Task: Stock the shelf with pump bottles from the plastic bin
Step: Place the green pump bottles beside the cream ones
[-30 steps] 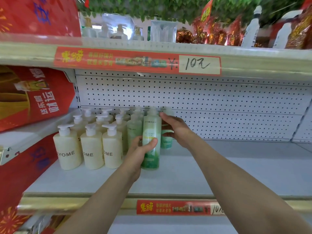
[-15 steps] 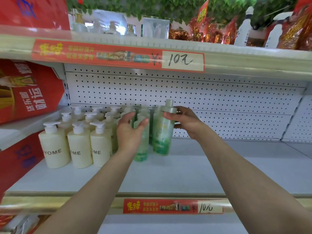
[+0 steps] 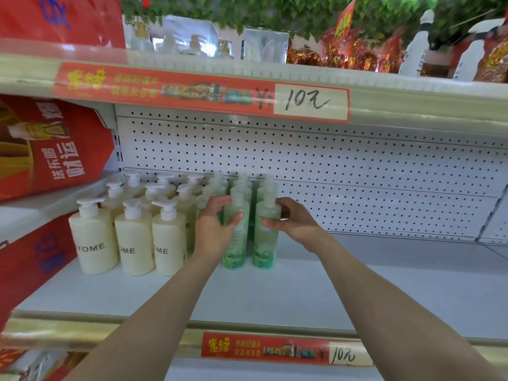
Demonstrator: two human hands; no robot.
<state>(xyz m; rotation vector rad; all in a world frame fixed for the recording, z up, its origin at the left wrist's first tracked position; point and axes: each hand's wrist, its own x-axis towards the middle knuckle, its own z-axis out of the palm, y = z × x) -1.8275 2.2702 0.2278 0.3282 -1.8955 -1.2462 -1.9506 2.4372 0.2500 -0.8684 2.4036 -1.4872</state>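
Two green pump bottles stand side by side at the front of their rows on the white shelf [image 3: 330, 292]. My left hand [image 3: 213, 232] curls round the left green bottle [image 3: 237, 243], thumb on its front. My right hand [image 3: 291, 221] grips the right green bottle [image 3: 264, 246] near its shoulder. Both bottles rest upright on the shelf. More green bottles [image 3: 242, 185] stand in rows behind them. The plastic bin is out of view.
Cream pump bottles [image 3: 134, 237] marked "YOME" fill the shelf's left part. A red bag [image 3: 52, 149] hangs at far left. The perforated back panel [image 3: 357, 182] runs behind. An upper shelf edge [image 3: 200, 89] with a price strip overhangs.
Both green bottles went from held and tilted to standing upright next to each other in front of the green rows. My hands stay on them.
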